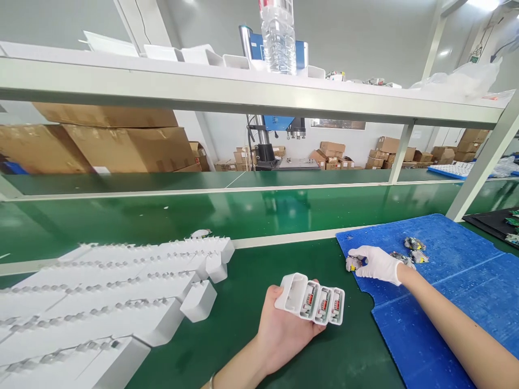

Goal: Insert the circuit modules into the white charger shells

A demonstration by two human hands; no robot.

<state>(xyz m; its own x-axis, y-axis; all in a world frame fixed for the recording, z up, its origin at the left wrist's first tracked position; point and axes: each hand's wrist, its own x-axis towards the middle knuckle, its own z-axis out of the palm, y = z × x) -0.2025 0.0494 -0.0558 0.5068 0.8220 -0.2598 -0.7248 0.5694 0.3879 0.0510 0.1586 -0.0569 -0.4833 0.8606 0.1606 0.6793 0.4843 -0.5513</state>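
My left hand, bare, grips a row of several small white plastic housings side by side, their open ends facing up. Three of them have small parts with red and grey pieces inside; the leftmost looks hollow. My right hand wears a white glove, and its thumb and fingers close around a small wired electronic part at the left edge of a blue corrugated sheet. Similar wired parts lie on the sheet just beyond the glove, one partly hidden behind it.
Rows of white housings cover the left of the green bench. Overhead runs a shelf carrying a water bottle and white pieces. A slanting post and a black tray stand at right. Cardboard boxes are behind.
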